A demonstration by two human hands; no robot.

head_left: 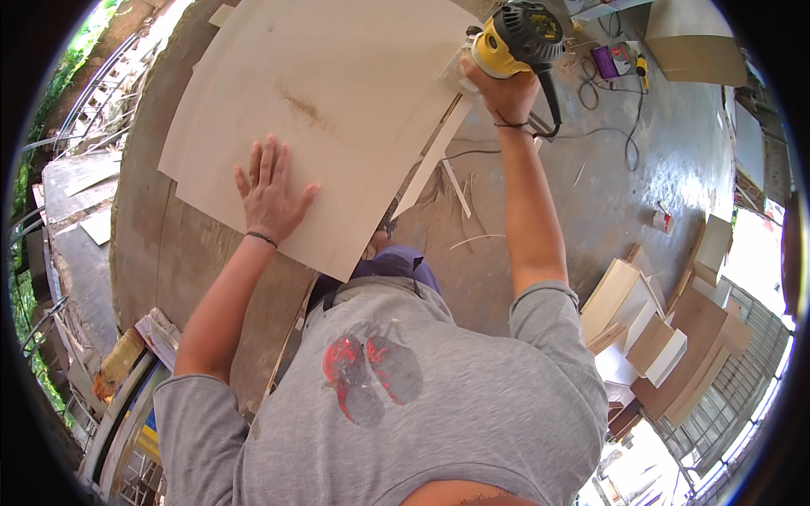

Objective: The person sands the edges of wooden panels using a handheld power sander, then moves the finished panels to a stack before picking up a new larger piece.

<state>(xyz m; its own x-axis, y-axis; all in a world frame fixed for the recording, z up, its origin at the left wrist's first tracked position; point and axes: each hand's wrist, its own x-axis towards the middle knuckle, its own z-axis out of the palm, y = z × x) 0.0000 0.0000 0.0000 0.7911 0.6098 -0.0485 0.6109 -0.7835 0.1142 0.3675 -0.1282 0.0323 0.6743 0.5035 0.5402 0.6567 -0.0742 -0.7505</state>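
— Two hands, two jobs. What does each one hold?

— The right hand has its grip closed around a yellow and black power tool at the top of the frame, just right of centre. The tool sits at the right edge of the pale plywood sheets (a trimmer or small router by its shape, though I cannot tell which).

— And the left?

— The left hand lies flat on the sheets, fingers spread, palm down, left of centre. Its grip is wide and holds nothing; it only presses on the wood. A dark band circles that wrist, and another circles the right one.

— Where do the sheets lie?

— Across the upper middle of the frame, stacked slightly askew on a brown counter that curves down the left side. A thin pale strip hangs off their right edge, below the tool.

— Further out?

— A black cord drops from the tool beside the forearm. Right of it, the grey floor carries wood slivers, loose cables and a purple device at the upper right. Cut boards are piled at the lower right. A grey shirt fills the bottom of the frame.
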